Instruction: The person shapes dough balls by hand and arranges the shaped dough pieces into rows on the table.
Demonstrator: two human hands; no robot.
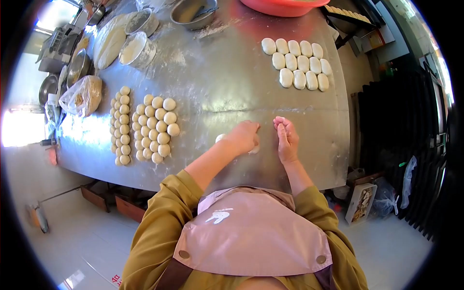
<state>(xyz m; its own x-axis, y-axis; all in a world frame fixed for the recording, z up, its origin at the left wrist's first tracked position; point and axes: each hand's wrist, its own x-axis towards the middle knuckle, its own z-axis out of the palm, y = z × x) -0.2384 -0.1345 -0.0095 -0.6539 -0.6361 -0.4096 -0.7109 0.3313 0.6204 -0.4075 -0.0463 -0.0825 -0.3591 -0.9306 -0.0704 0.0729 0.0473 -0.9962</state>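
Observation:
My left hand [244,137] is closed over a small piece of white dough [254,149] on the metal table, its fingers bent downward. Part of that dough shows below the fingers. Beside my left wrist lies another pale dough ball [220,137], partly covered by the wrist. My right hand [286,140] is held a short way to the right, palm turned inward, fingers loosely curved and thumb apart; I see nothing in it. Left of my hands sit two groups of round dough balls [160,114] [124,109]. Smooth oval dough pieces [303,63] lie in rows at the far right.
The steel table [217,77] carries floury metal bowls [137,49], a large dough mass [110,41] and a plastic bag [83,95] at left. A metal bowl [194,13] and a red basin [285,6] stand at the far edge. Black racks [398,130] are right.

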